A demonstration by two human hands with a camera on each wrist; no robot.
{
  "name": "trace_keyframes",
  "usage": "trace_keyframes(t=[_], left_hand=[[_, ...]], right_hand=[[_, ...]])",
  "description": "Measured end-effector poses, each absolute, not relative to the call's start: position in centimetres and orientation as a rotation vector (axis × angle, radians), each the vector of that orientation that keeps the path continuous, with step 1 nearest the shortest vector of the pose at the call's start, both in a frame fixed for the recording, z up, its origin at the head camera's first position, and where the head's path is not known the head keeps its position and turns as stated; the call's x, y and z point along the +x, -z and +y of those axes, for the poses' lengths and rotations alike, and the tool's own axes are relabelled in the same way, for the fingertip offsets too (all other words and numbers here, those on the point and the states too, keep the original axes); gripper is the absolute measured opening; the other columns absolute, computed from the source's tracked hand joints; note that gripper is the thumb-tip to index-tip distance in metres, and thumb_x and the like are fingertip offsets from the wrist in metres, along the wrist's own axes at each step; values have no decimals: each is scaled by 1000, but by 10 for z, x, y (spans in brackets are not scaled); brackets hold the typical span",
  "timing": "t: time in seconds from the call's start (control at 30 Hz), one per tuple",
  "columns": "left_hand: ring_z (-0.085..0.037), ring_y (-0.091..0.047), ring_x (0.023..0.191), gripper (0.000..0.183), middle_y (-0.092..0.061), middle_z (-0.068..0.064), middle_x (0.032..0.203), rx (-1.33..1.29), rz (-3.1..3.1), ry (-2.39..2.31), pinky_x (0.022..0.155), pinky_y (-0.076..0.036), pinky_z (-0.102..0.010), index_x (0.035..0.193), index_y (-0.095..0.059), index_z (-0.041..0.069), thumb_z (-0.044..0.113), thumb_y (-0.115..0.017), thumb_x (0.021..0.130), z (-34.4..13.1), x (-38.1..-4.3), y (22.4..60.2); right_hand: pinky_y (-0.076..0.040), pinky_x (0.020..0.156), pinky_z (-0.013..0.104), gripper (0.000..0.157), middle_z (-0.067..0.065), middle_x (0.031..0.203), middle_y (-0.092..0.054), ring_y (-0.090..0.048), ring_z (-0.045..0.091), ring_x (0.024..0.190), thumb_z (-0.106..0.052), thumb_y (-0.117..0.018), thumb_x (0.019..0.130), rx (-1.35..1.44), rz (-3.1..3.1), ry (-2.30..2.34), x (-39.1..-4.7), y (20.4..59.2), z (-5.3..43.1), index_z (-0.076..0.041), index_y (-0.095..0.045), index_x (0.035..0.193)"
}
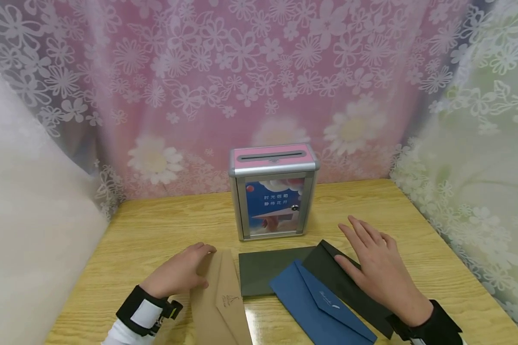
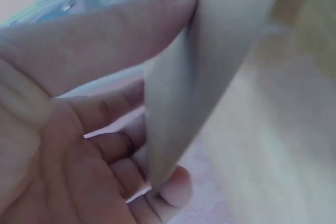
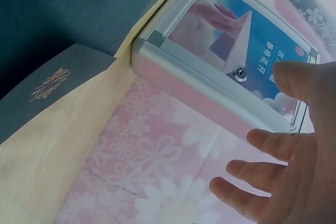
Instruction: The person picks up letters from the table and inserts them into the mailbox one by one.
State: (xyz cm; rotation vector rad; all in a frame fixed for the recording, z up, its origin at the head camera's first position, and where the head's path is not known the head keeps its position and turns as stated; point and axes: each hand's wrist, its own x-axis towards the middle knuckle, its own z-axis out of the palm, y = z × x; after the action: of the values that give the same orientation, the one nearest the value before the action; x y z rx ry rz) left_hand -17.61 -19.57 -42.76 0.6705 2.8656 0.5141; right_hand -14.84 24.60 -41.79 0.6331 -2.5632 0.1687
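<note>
My left hand [image 1: 179, 270] pinches a tan envelope [image 1: 225, 306] along its left edge. The left wrist view shows the thumb on one face of this envelope [image 2: 210, 61] and fingertips behind it. My right hand [image 1: 377, 268], fingers spread and holding nothing, hovers by a dark green envelope [image 1: 328, 261] that lies slanted. Overlapping that one is a blue envelope [image 1: 315, 302] with a pointed flap. Another dark green envelope [image 1: 272, 270] lies flat behind them, partly covered. In the right wrist view, the right hand [image 3: 294, 166] has nothing in its fingers.
A silver-framed box [image 1: 274, 191] with a pink slotted top and a small lock stands upright at the middle back of the wooden table [image 1: 164, 220]. A pink flowered curtain [image 1: 224, 96] hangs behind, with pale cloth [image 1: 483, 191] along the right side.
</note>
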Motion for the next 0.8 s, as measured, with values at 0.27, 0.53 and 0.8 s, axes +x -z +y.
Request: trace_keyframes(t=[0.27,0.53,0.8], left_hand=[[-11,-46,84,55,-49,1,96,878,2985,-554,67,-47,-29,133,-54,7,3,-70,81,-202,-169,390],[-10,-37,76,40,-35,2,81,1122,3081,-625,58,-38,-24,135,-51,5,3,-51,96,-189,-162,362],[-12,-36,80,46,-36,0,90,1329,3067,-753,62,-38,-27,141,-44,5,2,-53,95,-154,-156,328]], right_hand=[[-34,86,64,69,16,147,-35,-31,31,128,-46,-63,85,660,-2579,-173,-149,415,239,-12,-45,141],[-29,91,63,65,13,150,-31,-28,30,130,-48,-58,90,714,-2641,-243,-145,407,227,-14,-42,143],[-31,95,59,62,8,151,-30,-26,25,132,-50,-51,94,890,-2672,-359,-138,392,195,-21,-36,147]])
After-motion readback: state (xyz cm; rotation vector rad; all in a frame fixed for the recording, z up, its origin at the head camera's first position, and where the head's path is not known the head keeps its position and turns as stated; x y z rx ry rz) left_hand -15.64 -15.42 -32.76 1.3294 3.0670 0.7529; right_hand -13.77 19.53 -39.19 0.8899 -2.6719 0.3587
